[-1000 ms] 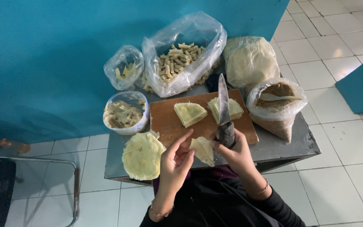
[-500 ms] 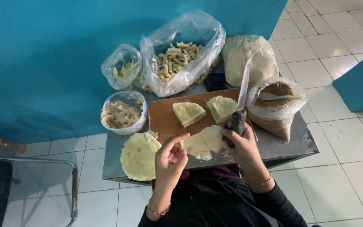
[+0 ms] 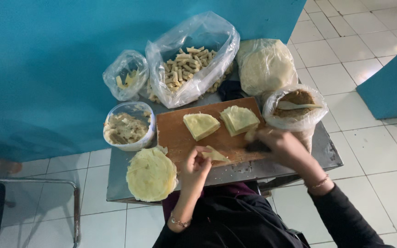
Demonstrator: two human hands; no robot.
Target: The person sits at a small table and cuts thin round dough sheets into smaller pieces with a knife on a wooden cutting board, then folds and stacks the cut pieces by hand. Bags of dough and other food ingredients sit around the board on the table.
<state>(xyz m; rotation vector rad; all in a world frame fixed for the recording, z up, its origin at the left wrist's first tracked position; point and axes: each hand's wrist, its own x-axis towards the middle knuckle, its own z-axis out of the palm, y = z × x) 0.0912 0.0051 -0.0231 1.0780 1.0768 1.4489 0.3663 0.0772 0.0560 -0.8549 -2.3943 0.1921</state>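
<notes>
My left hand [image 3: 195, 169] pinches a pale wedge of thin wrapper [image 3: 215, 155] just above the front edge of a wooden cutting board [image 3: 174, 133]. My right hand [image 3: 283, 146], blurred, is closed on the dark handle of a knife [image 3: 257, 147] at the board's right front corner; the blade is hard to make out. Two stacks of cut wrapper wedges [image 3: 201, 125] [image 3: 239, 119] lie on the board. A round stack of whole wrappers [image 3: 151, 174] sits to the left of my left hand.
A plastic-lined bowl of filling [image 3: 126, 129] stands left of the board. Behind are a small bag [image 3: 126, 76], a large bag of rolled pieces [image 3: 187, 64] and a bag of wrappers [image 3: 265, 64]. A bag of brown filling with a spoon [image 3: 295, 106] sits right. All rest on a small metal table [image 3: 325, 154].
My right hand has swung the knife down from upright to low at the board's right corner. My left hand has lifted one wedge off the front of the board.
</notes>
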